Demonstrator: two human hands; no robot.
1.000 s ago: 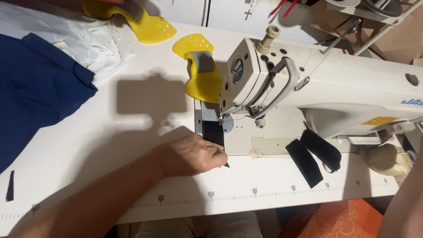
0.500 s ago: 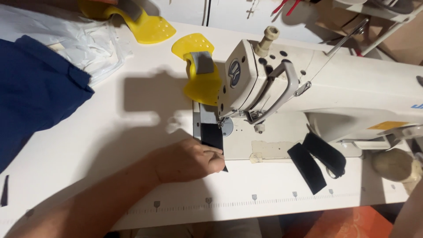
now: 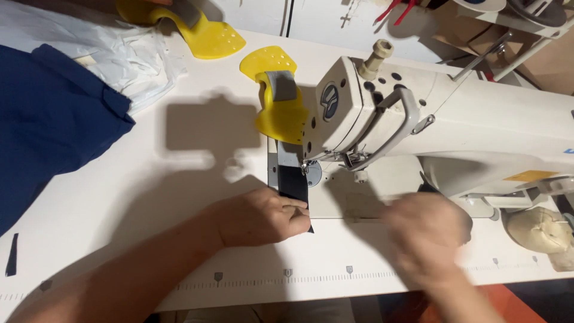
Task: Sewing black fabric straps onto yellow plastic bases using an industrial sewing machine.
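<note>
the left hand presses its fingers down on a dark strap that lies flat under the sewing machine needle. the right hand is a blur above the white desk, so i cannot tell if it holds anything. a yellow plastic piece sits just behind the strap.

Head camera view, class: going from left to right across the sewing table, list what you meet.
Dark blue fabric → left hand pressing the black strap → yellow plastic piece → sewing machine head → blurred right hand → cream pincushion-like ball.
</note>
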